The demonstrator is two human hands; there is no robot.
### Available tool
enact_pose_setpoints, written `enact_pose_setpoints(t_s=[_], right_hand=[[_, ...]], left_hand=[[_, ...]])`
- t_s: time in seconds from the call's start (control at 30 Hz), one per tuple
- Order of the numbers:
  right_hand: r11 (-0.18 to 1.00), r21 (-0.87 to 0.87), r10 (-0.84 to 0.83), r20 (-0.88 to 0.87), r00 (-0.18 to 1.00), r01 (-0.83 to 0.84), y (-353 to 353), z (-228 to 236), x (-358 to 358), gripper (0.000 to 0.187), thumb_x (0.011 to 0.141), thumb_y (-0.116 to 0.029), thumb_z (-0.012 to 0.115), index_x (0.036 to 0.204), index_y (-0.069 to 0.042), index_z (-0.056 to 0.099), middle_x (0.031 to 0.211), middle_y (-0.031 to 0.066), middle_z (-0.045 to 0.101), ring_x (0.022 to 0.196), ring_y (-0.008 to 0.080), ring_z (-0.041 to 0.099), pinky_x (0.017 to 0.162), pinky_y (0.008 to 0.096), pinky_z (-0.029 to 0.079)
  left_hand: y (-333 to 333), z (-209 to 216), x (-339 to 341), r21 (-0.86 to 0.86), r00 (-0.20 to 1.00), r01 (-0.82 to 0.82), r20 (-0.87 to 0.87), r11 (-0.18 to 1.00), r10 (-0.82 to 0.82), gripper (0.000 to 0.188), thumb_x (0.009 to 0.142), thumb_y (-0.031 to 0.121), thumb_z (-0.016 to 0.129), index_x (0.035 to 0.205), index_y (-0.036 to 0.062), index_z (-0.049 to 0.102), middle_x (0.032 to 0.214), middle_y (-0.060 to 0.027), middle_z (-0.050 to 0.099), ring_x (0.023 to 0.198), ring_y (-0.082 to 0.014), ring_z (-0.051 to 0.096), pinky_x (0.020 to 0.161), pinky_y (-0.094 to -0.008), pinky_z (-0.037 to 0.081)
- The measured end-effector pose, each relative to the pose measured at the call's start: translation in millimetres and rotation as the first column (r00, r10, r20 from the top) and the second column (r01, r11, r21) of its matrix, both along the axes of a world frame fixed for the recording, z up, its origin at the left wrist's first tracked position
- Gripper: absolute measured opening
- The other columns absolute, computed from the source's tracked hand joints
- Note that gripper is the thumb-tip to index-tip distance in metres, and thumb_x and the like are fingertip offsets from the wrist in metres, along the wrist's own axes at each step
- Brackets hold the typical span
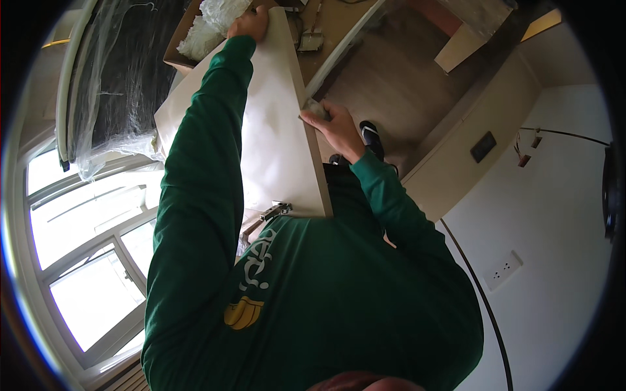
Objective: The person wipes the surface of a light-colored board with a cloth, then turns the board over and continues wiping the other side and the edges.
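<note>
A pale cabinet door (274,124) stretches away from my body, its near end against my green sweater. A metal hinge (277,210) is fixed near that end. My left hand (248,25) is closed on the far end of the door, with its fingers partly hidden. At the door's right edge, my right hand (339,129) is closed around a small, pale, crumpled wad (315,108), which touches or nearly touches the edge. What the wad is made of cannot be made out.
Beside my left hand, a cardboard box (177,40) holds crumpled clear plastic (201,39). A plastic-wrapped dark panel (124,78) stands at the left, above a bright window (98,293). A flat brush-like tool (312,40) lies at the far side. A long board (469,137) runs along the right wall.
</note>
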State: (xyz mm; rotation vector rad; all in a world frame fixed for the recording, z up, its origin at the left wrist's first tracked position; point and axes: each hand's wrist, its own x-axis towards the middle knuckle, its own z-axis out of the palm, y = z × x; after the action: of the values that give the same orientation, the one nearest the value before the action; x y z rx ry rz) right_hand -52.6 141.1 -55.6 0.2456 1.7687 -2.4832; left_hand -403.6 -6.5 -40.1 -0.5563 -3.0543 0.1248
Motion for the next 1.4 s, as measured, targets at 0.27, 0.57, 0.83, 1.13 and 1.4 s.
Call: enact_pose_setpoints(t_s=[0.27, 0.57, 0.83, 1.13, 1.4], right_hand=[[0.76, 0.431, -0.346, -0.365, 0.864, 0.487, 54, 24, -100, 0.043, 0.091, -0.035, 0.075, 0.108, 0.005, 0.07, 0.085, 0.012, 0.07, 0.079, 0.0197, 0.067, 0.073, 0.0392, 0.053], [0.915, 0.173, -0.363, -0.044, 0.931, 0.365, 53, 17, 30, 0.026, 0.09, -0.002, 0.071, 0.116, 0.003, 0.07, 0.102, 0.0088, 0.064, 0.084, 0.0156, 0.063, 0.073, 0.0302, 0.051], [0.644, 0.604, -0.077, -0.559, 0.826, 0.469, -22, 46, 32, 0.061, 0.087, 0.013, 0.054, 0.146, 0.001, 0.05, 0.139, 0.0209, 0.057, 0.125, 0.0379, 0.056, 0.106, 0.0429, 0.046], [0.483, 0.813, 0.059, -0.402, 0.914, 0.326, -41, 51, 54, 0.059, 0.094, 0.007, 0.054, 0.151, 0.007, 0.039, 0.156, 0.0266, 0.042, 0.131, 0.0428, 0.05, 0.109, 0.0474, 0.044], [0.369, 0.734, -0.011, -0.609, 0.793, 0.57, -16, 66, -152, 0.05, 0.093, 0.004, 0.056, 0.143, 0.007, 0.047, 0.144, 0.0276, 0.054, 0.11, 0.0445, 0.057, 0.1, 0.0493, 0.046]], left_hand=[[24, 24, 7, 0.219, 0.991, -0.123, 0.088, 0.968, 0.106, 0.077, 0.097, 0.057, 0.027, 0.124, -0.0011, 0.07, 0.125, -0.0341, 0.065, 0.124, -0.049, 0.06, 0.111, -0.0517, 0.042], [-3, 12, 1, 0.116, 1.0, -0.023, 0.0, 0.993, 0.023, 0.042, 0.101, 0.038, 0.035, 0.126, 0.0088, 0.052, 0.122, -0.0308, 0.066, 0.114, -0.0504, 0.063, 0.097, -0.0555, 0.051], [12, 26, 7, 0.255, 0.987, -0.15, 0.093, 0.955, 0.13, 0.078, 0.1, 0.058, 0.027, 0.123, -0.0026, 0.069, 0.126, -0.0309, 0.066, 0.122, -0.0477, 0.061, 0.11, -0.0513, 0.044], [33, 52, 46, 0.29, 0.98, -0.18, 0.13, 0.94, 0.148, 0.074, 0.1, 0.054, 0.027, 0.117, -0.0031, 0.071, 0.118, -0.0279, 0.071, 0.113, -0.0462, 0.067, 0.103, -0.0524, 0.049], [40, 60, 44, 0.267, 0.991, -0.099, 0.115, 0.959, 0.071, 0.065, 0.102, 0.048, 0.028, 0.115, 0.0002, 0.07, 0.116, -0.0262, 0.072, 0.112, -0.0443, 0.068, 0.1, -0.0539, 0.051]])
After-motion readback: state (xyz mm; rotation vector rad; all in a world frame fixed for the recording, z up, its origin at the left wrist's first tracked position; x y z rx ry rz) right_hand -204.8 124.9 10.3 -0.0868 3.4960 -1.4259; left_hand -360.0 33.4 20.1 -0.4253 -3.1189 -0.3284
